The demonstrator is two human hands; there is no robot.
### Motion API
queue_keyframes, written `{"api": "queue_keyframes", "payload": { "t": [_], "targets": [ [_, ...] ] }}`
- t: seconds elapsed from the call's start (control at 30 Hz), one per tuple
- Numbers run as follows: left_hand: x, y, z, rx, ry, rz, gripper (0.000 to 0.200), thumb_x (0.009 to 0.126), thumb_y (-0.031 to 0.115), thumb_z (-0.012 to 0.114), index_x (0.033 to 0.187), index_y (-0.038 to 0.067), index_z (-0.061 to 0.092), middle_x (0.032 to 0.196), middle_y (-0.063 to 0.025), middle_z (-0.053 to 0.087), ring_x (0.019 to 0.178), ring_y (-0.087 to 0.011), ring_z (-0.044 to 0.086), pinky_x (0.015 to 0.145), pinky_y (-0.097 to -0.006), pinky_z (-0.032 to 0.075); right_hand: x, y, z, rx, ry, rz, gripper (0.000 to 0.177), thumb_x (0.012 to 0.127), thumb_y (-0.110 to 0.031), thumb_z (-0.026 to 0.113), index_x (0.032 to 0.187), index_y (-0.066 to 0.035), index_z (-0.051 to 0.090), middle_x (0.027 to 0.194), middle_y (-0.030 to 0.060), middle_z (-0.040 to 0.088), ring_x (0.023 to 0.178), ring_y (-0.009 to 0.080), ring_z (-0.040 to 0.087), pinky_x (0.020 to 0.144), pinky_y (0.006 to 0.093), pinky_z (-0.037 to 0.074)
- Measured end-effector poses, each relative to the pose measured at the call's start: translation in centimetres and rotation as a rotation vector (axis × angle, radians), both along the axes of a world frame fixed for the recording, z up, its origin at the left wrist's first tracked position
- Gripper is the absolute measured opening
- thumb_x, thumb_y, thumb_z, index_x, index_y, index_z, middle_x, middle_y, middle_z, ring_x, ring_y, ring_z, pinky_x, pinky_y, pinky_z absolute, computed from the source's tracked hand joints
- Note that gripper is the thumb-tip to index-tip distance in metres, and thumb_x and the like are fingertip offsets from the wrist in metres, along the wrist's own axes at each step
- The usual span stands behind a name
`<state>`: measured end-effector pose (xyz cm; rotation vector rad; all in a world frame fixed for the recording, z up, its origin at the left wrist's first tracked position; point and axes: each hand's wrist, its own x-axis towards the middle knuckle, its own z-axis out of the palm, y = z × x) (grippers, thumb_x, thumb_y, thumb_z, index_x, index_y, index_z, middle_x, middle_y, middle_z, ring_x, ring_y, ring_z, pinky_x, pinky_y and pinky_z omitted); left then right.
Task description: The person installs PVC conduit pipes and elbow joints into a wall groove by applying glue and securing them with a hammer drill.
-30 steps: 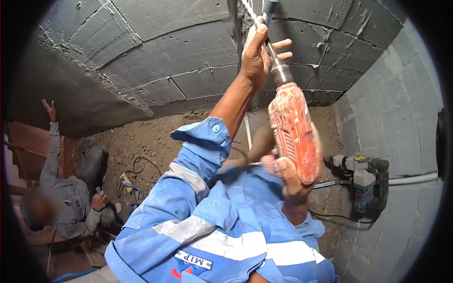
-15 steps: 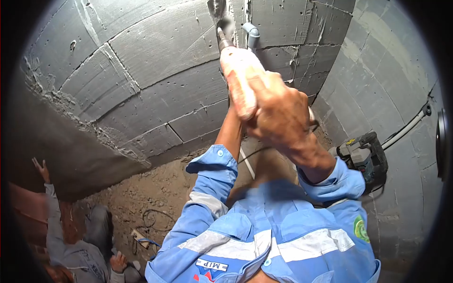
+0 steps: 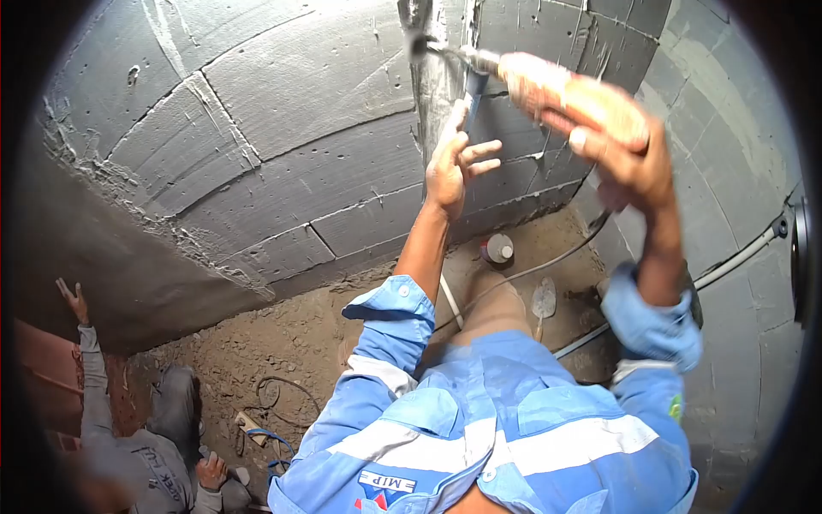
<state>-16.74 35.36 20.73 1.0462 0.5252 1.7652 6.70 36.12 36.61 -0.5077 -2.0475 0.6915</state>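
My right hand (image 3: 638, 167) is wrapped round an orange, dust-covered corded power tool (image 3: 578, 90), blurred by motion. Its narrow metal nose points left across the top of a grey plastic pipe (image 3: 475, 92). That nose partly covers the pipe's upper end. Just below, my left hand (image 3: 449, 167) is raised with fingers spread, its fingertips right beside the pipe. Behind both runs a rough vertical groove (image 3: 432, 107) cut in the grey block wall (image 3: 334, 163). A dark round blur shows at the groove's upper part.
A small bottle (image 3: 497, 248) and a dusty trowel-like tool (image 3: 544, 300) are on the dirt floor (image 3: 282, 343). The tool's cord (image 3: 548, 267) trails over it. At lower left another person (image 3: 145, 463) sits near a power strip (image 3: 250, 428). A pale conduit (image 3: 745, 244) runs along the right wall.
The power tool has swung right and turned from pointing up at the groove to pointing left. My left hand, earlier behind the right at the tool, is now apart from it, beside the pipe.
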Motion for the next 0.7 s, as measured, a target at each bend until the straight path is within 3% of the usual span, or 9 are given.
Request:
{"api": "queue_keyframes", "payload": {
  "t": [0.1, 0.17, 0.23, 0.27, 0.3, 0.37, 0.4, 0.57, 0.7],
  "targets": [
    [1.2, 0.2, 0.2, -0.072, 0.14, 0.156, 0.068, 0.095, 0.009, 0.045, 0.159, 0.011, 0.02, 0.164, -0.0053, 0.023, 0.116, -0.0271, 0.059, 0.092, -0.0415, 0.053, -1.4, -3.8, -6.8, 0.021, 0.15, -0.092, 0.056, 0.075, -0.01, 0.077, 0.124, 0.011, 0.059, 0.113, 0.0167, 0.07, 0.104, 0.0204, 0.066, 0.096, 0.0334, 0.051],
    [0.7, 4.4, -3.9, 0.196, 0.258, 0.381, 0.06, 0.099, 0.018, 0.058, 0.153, 0.012, 0.033, 0.134, -0.0063, 0.057, 0.113, -0.0277, 0.062, 0.083, -0.0405, 0.058, -3.8, -6.4, -10.9, 0.038, 0.251, -0.075, 0.061, 0.077, -0.009, 0.078, 0.13, 0.011, 0.054, 0.113, 0.0169, 0.069, 0.106, 0.0184, 0.065, 0.093, 0.0334, 0.052],
    [-0.9, 6.1, -6.9, 0.187, -0.4, -0.29, 0.052, 0.1, 0.024, 0.06, 0.146, 0.01, 0.039, 0.126, -0.0088, 0.062, 0.108, -0.0328, 0.065, 0.078, -0.0441, 0.06, -5.8, -8.2, -13.5, 0.255, 0.059, -0.207, 0.063, 0.075, -0.019, 0.081, 0.127, 0.006, 0.057, 0.101, 0.0172, 0.068, 0.086, 0.0268, 0.07, 0.079, 0.0349, 0.056],
    [-1.9, 6.2, -7.4, 0.075, -0.253, -0.225, 0.053, 0.101, 0.021, 0.057, 0.147, 0.011, 0.035, 0.131, -0.0113, 0.057, 0.103, -0.0384, 0.067, 0.077, -0.0503, 0.059, -6.9, -9.3, -13.9, 0.273, 0.001, -0.283, 0.065, 0.075, -0.028, 0.08, 0.126, 0.004, 0.058, 0.101, 0.0192, 0.065, 0.078, 0.0337, 0.069, 0.073, 0.0376, 0.057],
    [1.0, 1.7, -2.4, 0.014, -0.049, 0.184, 0.052, 0.098, 0.033, 0.062, 0.143, 0.018, 0.041, 0.111, -0.0176, 0.067, 0.089, -0.0291, 0.067, 0.079, -0.0398, 0.059, -8.0, -10.4, -13.4, 0.316, -0.034, -0.354, 0.067, 0.074, -0.033, 0.08, 0.126, 0.003, 0.058, 0.103, 0.0198, 0.064, 0.076, 0.0349, 0.069, 0.068, 0.0413, 0.058],
    [2.3, -1.2, -1.6, 0.095, 0.213, 0.284, 0.056, 0.099, 0.035, 0.06, 0.146, 0.015, 0.037, 0.114, -0.017, 0.066, 0.094, -0.0252, 0.067, 0.073, -0.0316, 0.057, -8.6, -11.9, -9.4, 0.315, -0.109, -0.332, 0.066, 0.072, -0.031, 0.079, 0.125, 0.001, 0.058, 0.1, 0.0197, 0.063, 0.073, 0.0343, 0.069, 0.063, 0.0431, 0.057],
    [0.6, 2.6, -5.1, -0.01, -0.22, -0.11, 0.057, 0.099, 0.031, 0.061, 0.146, 0.01, 0.037, 0.119, -0.0156, 0.064, 0.1, -0.0218, 0.066, 0.073, -0.0298, 0.056, -8.8, -12.6, -6.8, 0.41, -0.196, -0.351, 0.062, 0.071, -0.028, 0.078, 0.123, 0.0, 0.059, 0.099, 0.0191, 0.062, 0.071, 0.0339, 0.068, 0.06, 0.042, 0.057],
    [1.6, 1.0, -1.1, 0.011, 0.03, 0.04, 0.058, 0.098, 0.026, 0.062, 0.146, 0.008, 0.036, 0.124, -0.0146, 0.062, 0.101, -0.0202, 0.066, 0.074, -0.0297, 0.057, -11.1, -12.1, 3.3, 0.918, -0.655, -0.221, 0.02, 0.07, -0.016, 0.069, 0.081, 0.001, 0.067, 0.071, 0.0147, 0.063, 0.068, 0.0302, 0.066, 0.056, 0.0358, 0.056],
    [1.4, -0.7, 1.9, 0.055, 0.235, 0.253, 0.058, 0.098, 0.021, 0.063, 0.147, 0.006, 0.035, 0.129, -0.0136, 0.059, 0.102, -0.0187, 0.065, 0.076, -0.0296, 0.057, -9.2, -8.9, 8.8, 0.726, -0.76, -0.125, 0.015, 0.073, -0.021, 0.074, 0.087, -0.015, 0.077, 0.08, 0.0028, 0.073, 0.071, 0.0218, 0.072, 0.064, 0.0359, 0.057]
  ]
}}
